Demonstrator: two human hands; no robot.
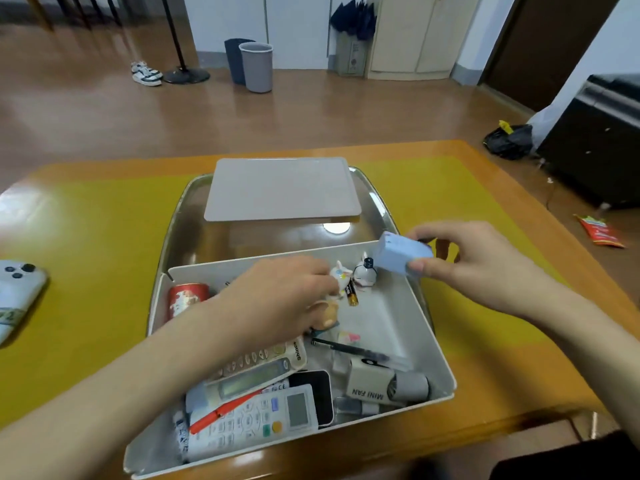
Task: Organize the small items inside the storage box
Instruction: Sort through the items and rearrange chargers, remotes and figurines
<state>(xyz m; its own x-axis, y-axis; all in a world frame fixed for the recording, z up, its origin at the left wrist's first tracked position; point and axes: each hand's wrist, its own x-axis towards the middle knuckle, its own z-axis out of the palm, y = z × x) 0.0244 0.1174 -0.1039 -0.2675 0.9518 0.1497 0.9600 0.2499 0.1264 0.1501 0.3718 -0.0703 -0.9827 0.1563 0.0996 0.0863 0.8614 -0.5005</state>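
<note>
My right hand (pixel 485 268) is pinching a pale blue block (pixel 403 252) above the storage box's (pixel 433 327) far right corner while my left hand (pixel 287 299) is, I think, gripping a small figurine (pixel 341 277) inside, and I am risking toppling the little bottle (pixel 366 271) standing just beside both.

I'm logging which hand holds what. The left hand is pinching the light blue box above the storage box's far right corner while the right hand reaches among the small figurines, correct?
Hands are swapped. The head view shows the right hand pinching the light blue box above the storage box corner, while the left hand reaches among the figurines.
</note>
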